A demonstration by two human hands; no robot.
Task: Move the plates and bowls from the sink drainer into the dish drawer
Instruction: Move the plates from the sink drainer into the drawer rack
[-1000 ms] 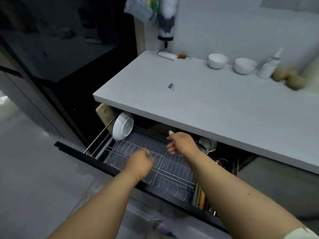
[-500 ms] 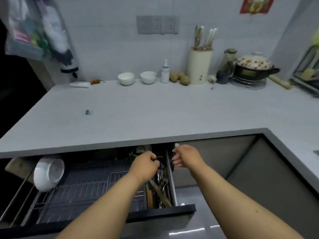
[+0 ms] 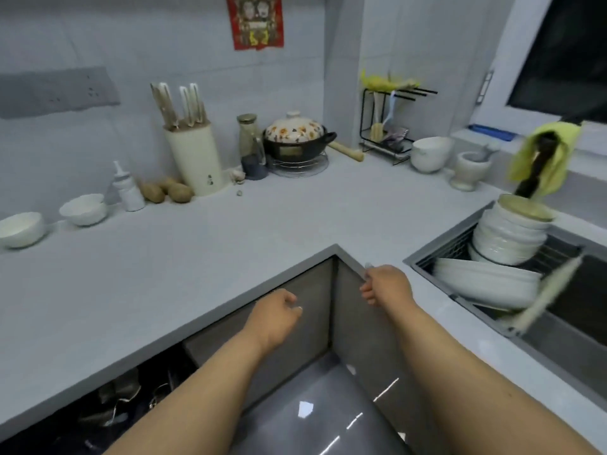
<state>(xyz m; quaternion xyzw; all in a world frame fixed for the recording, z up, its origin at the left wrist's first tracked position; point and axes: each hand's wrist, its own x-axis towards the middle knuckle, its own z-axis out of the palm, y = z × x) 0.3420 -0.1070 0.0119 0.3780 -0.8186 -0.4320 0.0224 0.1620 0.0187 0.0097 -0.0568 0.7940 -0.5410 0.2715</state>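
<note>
This is a home kitchen. A knife block (image 3: 193, 159) and lidded clay pot (image 3: 295, 137) stand on the grey bench (image 3: 230, 224). To the pot's right, a sink (image 3: 565, 310) holds stacked white bowls (image 3: 509, 238).

The counter (image 3: 203, 257) runs in an L around an inner corner. On its left part, near the wall, stand two small bowls (image 3: 83, 209), then to the right a bottle (image 3: 128, 188), potatoes (image 3: 167, 192) and a knife block (image 3: 195, 159). Right of the block stands a pot (image 3: 295, 139) on a wire stand. At the right, the sink drainer (image 3: 460, 247) holds stacked bowls (image 3: 510, 234) behind leaning plates (image 3: 486, 284). Both hands (image 3: 274, 318) are in front of the corner. The open drawer (image 3: 131, 399) is under the counter at lower left.
</note>
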